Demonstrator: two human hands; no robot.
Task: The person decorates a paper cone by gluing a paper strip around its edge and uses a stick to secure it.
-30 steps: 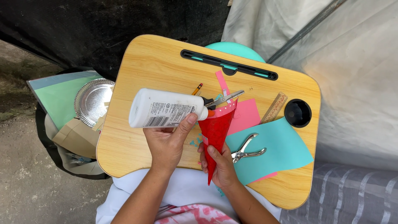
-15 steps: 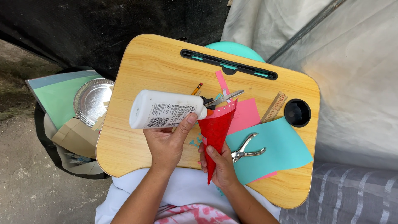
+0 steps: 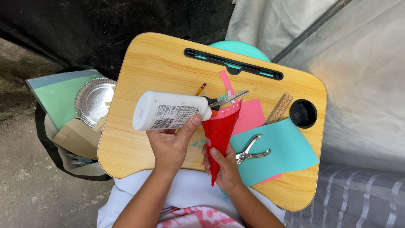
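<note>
- Two bare hands work over a wooden lap desk [image 3: 139,76] resting across the person's knees, its flat top serving as a craft bench.
- Left hand [image 3: 171,145] is closed around a white glue bottle [image 3: 168,111], thumb pressed on its side; the bottle lies nearly level, its orange nozzle touching the rim of a red paper cone [image 3: 219,133], a tilt that would bring glue to the tip.
- Right hand [image 3: 223,166] is curled around the cone's lower half, thumb across the front, point aimed down toward the lap, so the open mouth faces up and toward the nozzle.
- A pale pink band runs along the cone's upper edge, right where the nozzle meets it.
- Scissors [image 3: 225,99] lie just behind the cone with blades pointing right, beside a pencil [image 3: 200,89] and a narrow pink paper strip [image 3: 226,81], all within arm's reach.
- Pink paper sheet [image 3: 251,116] sits right of the cone, partly under a teal paper sheet [image 3: 287,147] on which a metal hole punch [image 3: 252,151] rests, its weight keeping the sheet flat.
- A wooden ruler [image 3: 279,107] lies slanted near the desk's round black cup holder [image 3: 303,113].
- Off the desk to the left, a silver foil plate [image 3: 93,100] sits on green and grey card sheets [image 3: 57,95] above brown paper, stock kept aside from the working surface.
</note>
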